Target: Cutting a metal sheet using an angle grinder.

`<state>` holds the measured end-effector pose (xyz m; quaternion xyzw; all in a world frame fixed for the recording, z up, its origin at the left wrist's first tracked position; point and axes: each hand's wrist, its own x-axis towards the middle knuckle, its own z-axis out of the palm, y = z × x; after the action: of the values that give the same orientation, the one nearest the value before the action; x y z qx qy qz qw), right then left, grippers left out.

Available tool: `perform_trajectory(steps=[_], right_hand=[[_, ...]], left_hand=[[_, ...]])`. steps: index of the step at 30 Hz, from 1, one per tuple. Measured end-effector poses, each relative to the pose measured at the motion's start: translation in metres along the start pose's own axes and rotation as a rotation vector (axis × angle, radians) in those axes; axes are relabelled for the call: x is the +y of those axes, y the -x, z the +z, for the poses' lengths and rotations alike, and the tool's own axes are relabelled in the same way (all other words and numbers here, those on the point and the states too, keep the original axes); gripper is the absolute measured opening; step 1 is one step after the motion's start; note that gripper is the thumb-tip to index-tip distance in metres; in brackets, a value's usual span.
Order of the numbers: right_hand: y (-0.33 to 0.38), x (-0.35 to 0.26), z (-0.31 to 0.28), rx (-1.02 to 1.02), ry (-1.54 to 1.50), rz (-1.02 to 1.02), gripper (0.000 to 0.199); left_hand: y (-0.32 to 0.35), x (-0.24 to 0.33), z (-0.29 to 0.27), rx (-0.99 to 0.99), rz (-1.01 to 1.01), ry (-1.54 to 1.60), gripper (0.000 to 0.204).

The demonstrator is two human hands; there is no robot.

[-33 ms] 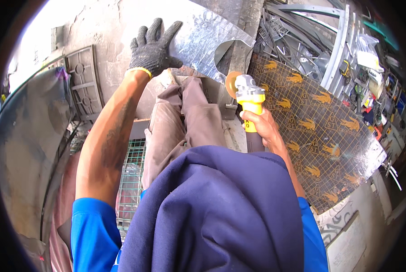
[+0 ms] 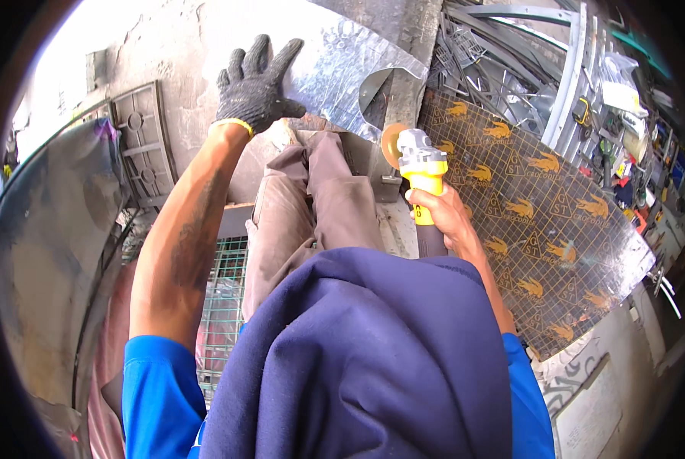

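In a dark knitted glove with a yellow cuff, my left hand (image 2: 255, 90) lies with fingers spread at the edge of a shiny metal sheet (image 2: 331, 65). The sheet has a curved cutout at its right end. Bare and wrapped around the yellow body of an angle grinder (image 2: 427, 182), my right hand (image 2: 448, 213) is closed. The grinder's tan disc (image 2: 391, 144) faces left, just below the sheet's right corner and apart from it. Whether the disc is spinning I cannot tell.
A dark patterned board (image 2: 526, 206) leans at the right. Beyond it lie piled metal strips (image 2: 503, 69) and assorted tools (image 2: 626, 161). On the left are a metal frame (image 2: 145, 145), a large dark draped panel (image 2: 55, 237) and a green wire grid (image 2: 224, 294) beside my legs.
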<state>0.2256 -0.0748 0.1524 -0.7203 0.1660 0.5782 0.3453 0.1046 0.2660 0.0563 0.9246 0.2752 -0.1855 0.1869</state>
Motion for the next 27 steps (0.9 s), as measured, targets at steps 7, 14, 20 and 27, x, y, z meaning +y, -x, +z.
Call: perform_trajectory(steps=[7,14,20,27], right_hand=[[0.001,0.029,-0.022,0.044,-0.101,0.056,0.023],[-0.014,0.048,-0.029,0.121,-0.139,-0.102,0.034],[-0.043,0.05,-0.034,0.302,-0.199,-0.199,0.047],[-0.094,0.002,-0.053,0.382,-0.734,-0.333,0.029]], left_hand=[[0.0,-0.001,-0.01,-0.1,-0.007,-0.07,0.12],[-0.002,0.008,-0.008,-0.109,0.054,-0.134,0.119],[-0.021,0.017,0.013,-0.038,0.013,-0.181,0.107],[-0.054,0.016,0.029,0.235,0.227,-0.26,0.085]])
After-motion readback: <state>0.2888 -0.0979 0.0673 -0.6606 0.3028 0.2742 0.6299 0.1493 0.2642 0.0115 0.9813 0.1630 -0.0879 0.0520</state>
